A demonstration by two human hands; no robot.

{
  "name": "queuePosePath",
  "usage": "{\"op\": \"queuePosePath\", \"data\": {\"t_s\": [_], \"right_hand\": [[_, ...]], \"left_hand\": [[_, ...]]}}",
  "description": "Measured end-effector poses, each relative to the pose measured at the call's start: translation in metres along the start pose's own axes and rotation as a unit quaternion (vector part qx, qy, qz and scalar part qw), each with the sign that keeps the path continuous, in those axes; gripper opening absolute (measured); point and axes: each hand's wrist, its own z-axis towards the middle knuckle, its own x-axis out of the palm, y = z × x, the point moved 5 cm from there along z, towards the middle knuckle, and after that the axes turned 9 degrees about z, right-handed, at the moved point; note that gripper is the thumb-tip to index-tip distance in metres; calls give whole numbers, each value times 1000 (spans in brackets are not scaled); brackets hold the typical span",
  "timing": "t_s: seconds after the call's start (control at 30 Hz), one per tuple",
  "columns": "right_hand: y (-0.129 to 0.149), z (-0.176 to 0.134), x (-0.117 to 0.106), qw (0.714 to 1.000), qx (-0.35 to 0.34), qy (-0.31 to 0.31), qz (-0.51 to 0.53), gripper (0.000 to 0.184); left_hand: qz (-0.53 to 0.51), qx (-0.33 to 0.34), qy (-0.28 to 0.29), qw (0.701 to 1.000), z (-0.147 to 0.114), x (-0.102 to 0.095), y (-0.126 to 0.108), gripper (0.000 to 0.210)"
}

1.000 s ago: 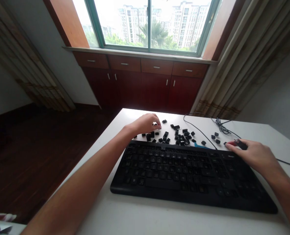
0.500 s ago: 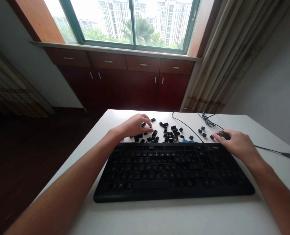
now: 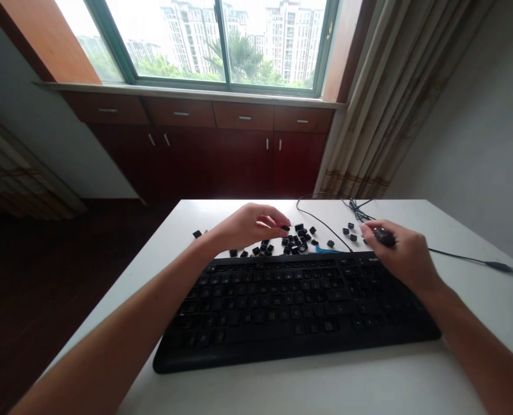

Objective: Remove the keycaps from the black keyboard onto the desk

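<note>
A black keyboard [image 3: 248, 333] lies across the white table, with many of its key positions bare. Just beyond its back edge is a scatter of loose black keycaps [image 3: 294, 242]. Over this scatter my left hand [image 3: 256, 223] pinches one keycap [image 3: 285, 228] between thumb and fingers. My right hand [image 3: 406, 248] is above the keyboard's back right corner, fingers curled round a dark cluster [image 3: 385, 237] that looks like keycaps; the fingers partly hide it. A smaller group of keycaps [image 3: 348, 231] sits left of that hand.
A blue toothed tool [image 3: 325, 250] lies against the keyboard's back edge. The black cable [image 3: 321, 217] loops behind the keycaps to a tied bundle [image 3: 358, 208]. A dark cable end [image 3: 501, 267] rests at the right. Cabinets [image 3: 204, 155] stand beyond the white table [image 3: 153, 242].
My left hand has moved right across the loose keycaps and now has one pinched. My right hand has lifted slightly, its fingertips off the keycap they were touching. The view has shifted slightly.
</note>
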Motion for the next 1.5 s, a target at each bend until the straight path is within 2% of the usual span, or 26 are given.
{"op": "queuePosePath", "data": {"t_s": [0.13,0.23,0.33,0.43,0.6,0.8,0.9,1.07,1.27,1.33,1.4,1.47,1.5], "right_hand": [[39,-14,12,989,-113,51,81,22],[64,-27,18,964,-202,103,140,35],[79,-34,21,941,-254,127,182,47],[83,-36,23,930,-269,141,208,49],[77,-34,21,935,-251,132,213,46],[76,-33,16,947,-240,84,197,38],[77,-33,14,948,-241,62,198,32],[78,-34,14,946,-253,62,192,30],[73,-26,2,943,-299,67,130,29],[63,-22,-8,948,-292,71,108,26],[46,-20,-20,958,-265,69,89,23],[25,-24,-31,968,-234,68,63,20],[13,-28,-37,972,-219,65,48,19]], "left_hand": [[-122,1,67,990,2,24,-26,36],[-159,-23,86,983,1,40,-34,39],[-177,-36,111,977,1,52,-36,32],[-222,-43,144,963,1,61,-38,30],[-301,-57,158,939,0,66,-44,31],[-359,-80,140,919,-1,68,-42,34],[-345,-80,140,925,-1,70,-43,32],[-325,-64,148,932,-1,72,-49,32],[-329,-64,72,939,2,80,-55,34],[-273,-40,51,960,-1,88,-64,32],[-160,7,28,987,-9,99,-77,25],[-22,92,27,995,-22,115,-96,24],[36,146,36,988,-30,126,-105,25]]}}
